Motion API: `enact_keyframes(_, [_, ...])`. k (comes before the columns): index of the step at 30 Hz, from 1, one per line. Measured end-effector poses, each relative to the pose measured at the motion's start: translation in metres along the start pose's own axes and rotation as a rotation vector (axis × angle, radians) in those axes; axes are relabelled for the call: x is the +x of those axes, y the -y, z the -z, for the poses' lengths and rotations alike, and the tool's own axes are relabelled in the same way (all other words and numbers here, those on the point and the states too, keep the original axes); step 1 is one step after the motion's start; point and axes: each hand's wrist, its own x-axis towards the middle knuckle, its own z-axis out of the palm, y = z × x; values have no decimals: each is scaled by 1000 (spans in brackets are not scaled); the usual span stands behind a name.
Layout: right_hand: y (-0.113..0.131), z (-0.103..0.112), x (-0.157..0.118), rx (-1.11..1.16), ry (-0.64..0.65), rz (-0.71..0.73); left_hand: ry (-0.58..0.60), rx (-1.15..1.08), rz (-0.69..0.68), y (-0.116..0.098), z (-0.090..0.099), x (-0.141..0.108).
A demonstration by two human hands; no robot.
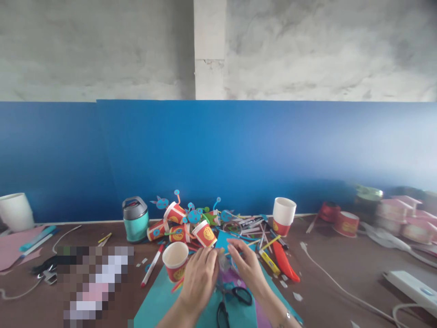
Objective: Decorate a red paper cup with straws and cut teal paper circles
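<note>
My left hand (pixel 201 275) is closed over the sheets, knuckles up, and its fingertips are hidden. My right hand (pixel 248 262) faces it with fingers stretched out and slightly apart. In the small gap between them is a blurred, translucent piece (pixel 224 263) that I cannot name. Black-handled scissors (pixel 223 314) lie just below my hands on teal paper (pixel 157 300), beside purple paper (pixel 262 314). A red and white paper cup (pixel 175 259) stands upright left of my left hand. A blue sheet (pixel 223 238) lies beyond my fingers.
Several decorated paper cups (pixel 205 233) are heaped behind my hands, next to loose pens (pixel 251 223). A teal container (pixel 135 223) stands left. On the right are a yellow cutter (pixel 269 263), an orange-red pouch (pixel 285 262), a taller cup (pixel 284 214) and a white cable (pixel 336 283).
</note>
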Motion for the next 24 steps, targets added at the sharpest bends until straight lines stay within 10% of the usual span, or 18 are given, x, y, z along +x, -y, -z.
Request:
enact_keyframes(11, [9, -7, -12, 134, 216, -9, 15, -31, 100, 4, -3, -1])
enact_keyframes(24, [16, -3, -12, -201, 121, 93, 135, -221, 303, 3, 1, 5])
